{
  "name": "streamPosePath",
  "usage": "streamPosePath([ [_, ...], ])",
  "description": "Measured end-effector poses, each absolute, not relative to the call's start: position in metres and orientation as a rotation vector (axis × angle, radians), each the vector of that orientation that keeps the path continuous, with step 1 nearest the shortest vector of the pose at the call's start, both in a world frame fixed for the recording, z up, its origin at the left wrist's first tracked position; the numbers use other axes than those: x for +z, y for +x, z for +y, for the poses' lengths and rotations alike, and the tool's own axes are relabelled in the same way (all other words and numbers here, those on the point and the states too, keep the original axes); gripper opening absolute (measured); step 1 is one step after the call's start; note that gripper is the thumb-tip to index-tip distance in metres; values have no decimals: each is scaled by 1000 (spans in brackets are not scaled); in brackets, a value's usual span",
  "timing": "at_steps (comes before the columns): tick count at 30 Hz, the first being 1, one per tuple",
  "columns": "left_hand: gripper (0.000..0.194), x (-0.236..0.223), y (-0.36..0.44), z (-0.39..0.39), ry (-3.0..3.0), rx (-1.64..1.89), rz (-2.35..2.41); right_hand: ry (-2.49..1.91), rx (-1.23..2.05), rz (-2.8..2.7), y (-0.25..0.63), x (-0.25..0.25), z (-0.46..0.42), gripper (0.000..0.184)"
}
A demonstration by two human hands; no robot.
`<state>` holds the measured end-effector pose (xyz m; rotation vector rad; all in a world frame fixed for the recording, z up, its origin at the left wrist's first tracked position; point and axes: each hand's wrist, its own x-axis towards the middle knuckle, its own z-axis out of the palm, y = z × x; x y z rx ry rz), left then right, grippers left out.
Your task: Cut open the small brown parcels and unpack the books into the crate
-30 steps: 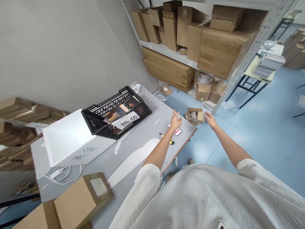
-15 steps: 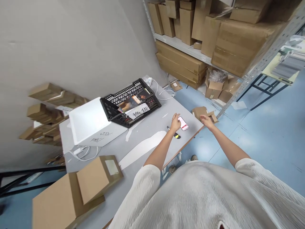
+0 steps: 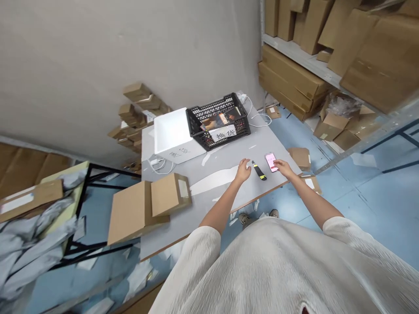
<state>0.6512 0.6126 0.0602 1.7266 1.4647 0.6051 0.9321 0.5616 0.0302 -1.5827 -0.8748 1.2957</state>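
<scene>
My right hand [image 3: 284,168] is at the right edge of a smartphone [image 3: 270,161] with a lit pink and white screen, its fingers closed on that edge. The phone appears to rest at table height. To its left lies a black and yellow box cutter [image 3: 259,170] on the grey table. My left hand [image 3: 243,171] hovers just left of the cutter, fingers apart, with nothing in it.
On the grey table [image 3: 262,146] stand a black crate [image 3: 244,124] with printed items, a white bin [image 3: 193,150] and two cardboard boxes [image 3: 129,209]. A shelf of cartons [image 3: 291,83] is at the right. Paper scraps [image 3: 139,279] lie on the floor.
The view has turned left. My right hand has come from beyond the table edge to the phone. My left hand has moved away from the phone to the left side of the cutter.
</scene>
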Motion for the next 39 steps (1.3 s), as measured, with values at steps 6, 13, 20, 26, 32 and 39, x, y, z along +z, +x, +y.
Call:
streamPosePath([
  [6, 47, 65, 591, 586, 1671, 659, 1592, -1556, 1411, -1019, 870, 38, 584, 31],
  [13, 49, 70, 509, 562, 1567, 774, 1718, -1527, 1533, -1170, 780, 55, 594, 29],
  [20, 46, 63, 405, 538, 1492, 839, 1786, -1471, 1608, -1302, 664, 60, 595, 30],
  [26, 46, 46, 303, 513, 1387, 894, 1893, -1444, 1666, -1401, 555, 53, 586, 30],
  [32, 50, 28, 238, 492, 1354, 880, 1940, -1471, 1772, -1478, 472, 43, 572, 26],
  [39, 55, 10, 228, 483, 1381, 621, 1956, -1606, 2011, -1300, 418, 37, 562, 45],
])
